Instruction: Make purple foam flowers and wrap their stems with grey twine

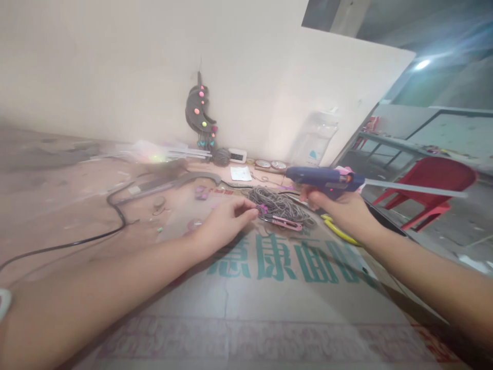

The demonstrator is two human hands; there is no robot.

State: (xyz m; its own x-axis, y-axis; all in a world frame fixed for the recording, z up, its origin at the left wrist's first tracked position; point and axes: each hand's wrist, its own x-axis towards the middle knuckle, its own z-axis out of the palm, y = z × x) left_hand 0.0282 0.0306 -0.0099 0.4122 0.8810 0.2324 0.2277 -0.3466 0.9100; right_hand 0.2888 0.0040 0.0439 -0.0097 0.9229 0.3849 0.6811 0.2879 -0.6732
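Observation:
My right hand [327, 201] is wrapped round the handle of a blue hot glue gun [316, 177], raised over the table with its nozzle pointing left. A long clear glue stick [416, 188] sticks out of its back end. The thumb and forefinger of my left hand [227, 221] are pinched together at a small purple flower-shaped piece [263, 208]. Just right of these fingertips lies a pink utility knife [284, 222], against a tangled heap of grey cord [279, 203].
Yellow-handled pliers [339, 231] lie under my right wrist. A black cable [115, 231] crosses the left side. A decorated grey crescent [198, 110] hangs on the wall. Behind stand a clear bottle [318, 139] and a ball of grey yarn [222, 156]. A red chair [442, 180] is at right.

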